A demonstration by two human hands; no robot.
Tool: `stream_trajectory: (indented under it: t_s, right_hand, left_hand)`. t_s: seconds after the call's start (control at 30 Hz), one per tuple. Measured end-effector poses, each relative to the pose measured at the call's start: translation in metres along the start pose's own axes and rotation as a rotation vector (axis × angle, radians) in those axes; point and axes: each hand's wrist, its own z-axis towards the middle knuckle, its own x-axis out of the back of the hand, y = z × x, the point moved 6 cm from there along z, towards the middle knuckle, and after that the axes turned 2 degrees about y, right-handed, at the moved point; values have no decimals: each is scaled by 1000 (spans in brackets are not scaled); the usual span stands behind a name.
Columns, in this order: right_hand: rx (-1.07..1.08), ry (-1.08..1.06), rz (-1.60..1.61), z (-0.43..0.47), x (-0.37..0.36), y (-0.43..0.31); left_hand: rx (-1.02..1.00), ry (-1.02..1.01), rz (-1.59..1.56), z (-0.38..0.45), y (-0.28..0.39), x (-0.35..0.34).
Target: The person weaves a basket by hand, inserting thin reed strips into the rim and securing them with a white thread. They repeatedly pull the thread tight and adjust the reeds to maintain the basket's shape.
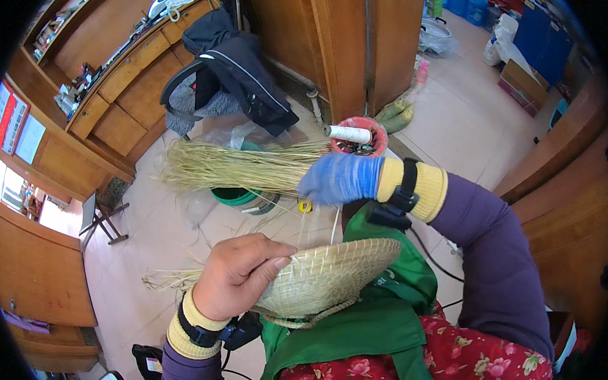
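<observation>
My bare left hand (249,275) pinches the rim of a woven straw basket (324,280), stitched with white thread, which rests tilted against my green apron. Loose straw ends stick out to the left of that hand. Above the basket is my right hand (340,180) in a blue knitted glove, its fingers curled at the right end of a bundle of dry straw (237,167). Pale strands run between the glove and the basket rim; whether the fingers hold them is unclear. The bundle lies across a green-rimmed bucket (235,196).
Behind the glove, a white thread spool (350,135) lies on a pink basket (385,142) of small items. A yellow tape measure (305,206) is on the floor. A chair with a dark jacket (243,76) stands beyond, near a wooden desk (133,85). Gourd-like vegetables (398,117) lie by the wall.
</observation>
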Motion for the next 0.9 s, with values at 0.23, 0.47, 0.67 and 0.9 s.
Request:
stream_trajectory:
  t_s: [0.23, 0.47, 0.67, 0.9]
  right_hand:
    - [189, -25, -235, -24, 27, 0]
    - [-15, -472, 858, -9, 32, -82]
    - [7, 151, 1072, -20, 70, -97]
    - [-75, 50, 2069, 15, 27, -111]
  left_hand:
    - [-26, 55, -34, 7, -5, 0]
    - [119, 44, -77, 0, -14, -3]
    - [219, 40, -196, -1, -24, -6]
    - [14, 79, -31, 1, -10, -7]
